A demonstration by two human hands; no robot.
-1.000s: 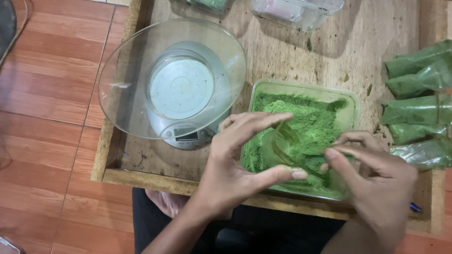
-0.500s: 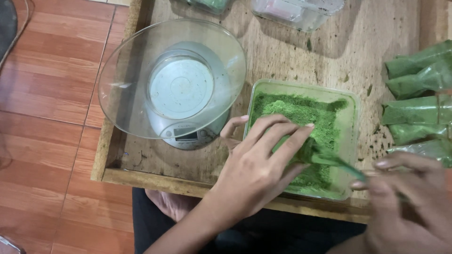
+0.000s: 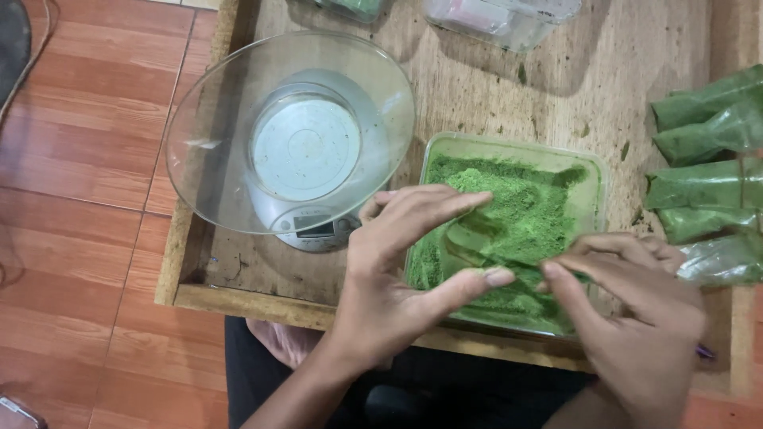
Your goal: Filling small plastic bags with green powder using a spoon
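Note:
A clear rectangular tub (image 3: pixel 594 179) of green powder (image 3: pixel 520 202) sits on a wooden tray in front of me. My left hand (image 3: pixel 389 270) holds a small clear plastic bag (image 3: pixel 475 238) over the tub, thumb and fingers spreading its mouth. My right hand (image 3: pixel 632 306) is at the tub's near right corner. Its thumb and forefinger pinch a thin green-dusted scoop (image 3: pixel 568 276) whose tip points into the bag. Most of the scoop is hidden by my fingers.
A grey kitchen scale (image 3: pixel 306 155) carrying a wide clear bowl (image 3: pixel 191 127) stands left of the tub. Several filled green packets (image 3: pixel 707 159) lie at the right. Two clear containers (image 3: pixel 505 20) sit at the far edge. The tray rim (image 3: pixel 238 300) borders red floor tiles (image 3: pixel 79 159).
My right hand, drawn back to the right half a second ago, has come back in with the scoop to the bag. My left hand has reopened the bag.

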